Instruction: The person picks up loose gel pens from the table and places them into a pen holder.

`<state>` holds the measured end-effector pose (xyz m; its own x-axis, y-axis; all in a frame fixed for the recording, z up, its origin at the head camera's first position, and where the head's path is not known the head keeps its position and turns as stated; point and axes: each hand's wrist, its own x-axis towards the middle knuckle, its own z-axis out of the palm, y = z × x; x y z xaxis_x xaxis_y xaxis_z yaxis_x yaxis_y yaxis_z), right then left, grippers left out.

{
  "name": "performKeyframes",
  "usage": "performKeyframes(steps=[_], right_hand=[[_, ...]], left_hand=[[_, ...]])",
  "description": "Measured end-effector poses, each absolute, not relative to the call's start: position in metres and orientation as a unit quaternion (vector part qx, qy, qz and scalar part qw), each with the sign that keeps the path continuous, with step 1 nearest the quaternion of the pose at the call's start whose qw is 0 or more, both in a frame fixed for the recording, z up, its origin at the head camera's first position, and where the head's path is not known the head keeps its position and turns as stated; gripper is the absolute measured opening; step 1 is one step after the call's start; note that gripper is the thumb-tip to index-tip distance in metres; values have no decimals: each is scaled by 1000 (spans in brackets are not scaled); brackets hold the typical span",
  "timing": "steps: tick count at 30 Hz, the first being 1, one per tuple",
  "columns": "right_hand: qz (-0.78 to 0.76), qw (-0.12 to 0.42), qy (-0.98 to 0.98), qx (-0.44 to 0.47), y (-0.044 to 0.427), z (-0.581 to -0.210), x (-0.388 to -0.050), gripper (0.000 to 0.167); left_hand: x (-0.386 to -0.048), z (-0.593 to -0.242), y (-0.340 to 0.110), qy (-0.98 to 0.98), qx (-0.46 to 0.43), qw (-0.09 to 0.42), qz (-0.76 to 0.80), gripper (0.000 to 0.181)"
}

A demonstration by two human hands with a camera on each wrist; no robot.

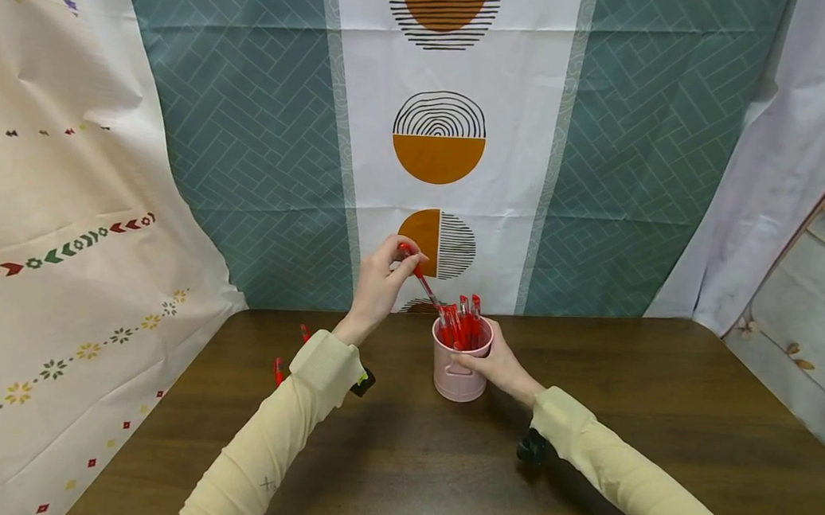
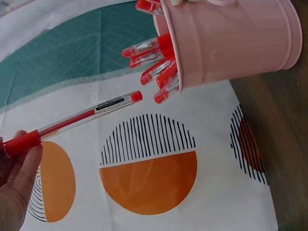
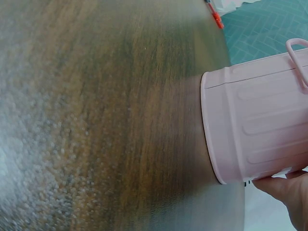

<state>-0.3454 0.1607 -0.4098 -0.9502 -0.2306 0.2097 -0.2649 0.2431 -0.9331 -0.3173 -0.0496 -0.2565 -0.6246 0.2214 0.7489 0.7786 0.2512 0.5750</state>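
Between its thumb and fingers my left hand (image 1: 380,281) pinches a red pen (image 2: 72,122) with a clear barrel. The pen slants down toward a pink bucket-shaped holder (image 1: 458,380); in the left wrist view its far end is just outside the rim. Several red pens (image 1: 467,325) stand in the holder with their ends sticking out above the rim. My right hand (image 1: 497,365) grips the holder at its right side, near the top. In the right wrist view the holder (image 3: 260,115) shows its ribbed side and a handle, with the thumb against its wall.
Two red pens, one (image 1: 278,371) nearer and one (image 1: 304,332) farther back, lie on the brown wooden table (image 1: 425,482) at the left, partly hidden by the left sleeve. A patterned cloth (image 1: 247,150) hangs behind the table's back edge.
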Motion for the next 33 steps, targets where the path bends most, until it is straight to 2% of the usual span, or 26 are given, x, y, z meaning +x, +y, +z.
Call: performKeyframes(steps=[3,11,25,33], right_hand=[[594,11,-790,154,161,-410,-345,86],[597,12,-787,155,161,-410,-346,86],[595,19,-789,153,160,-410,-345,84],[594,19,-789,154,161,-411,-345,85]], left_hand=[[-316,-255,-48,-741,-326,245,-533,9],[-358,-276,-49,-729,-272,181,-601,12],[-370,-284,-49,-725,-145,90,-667,15],[-378,-295,-46,-733,-125,56,-667,22]])
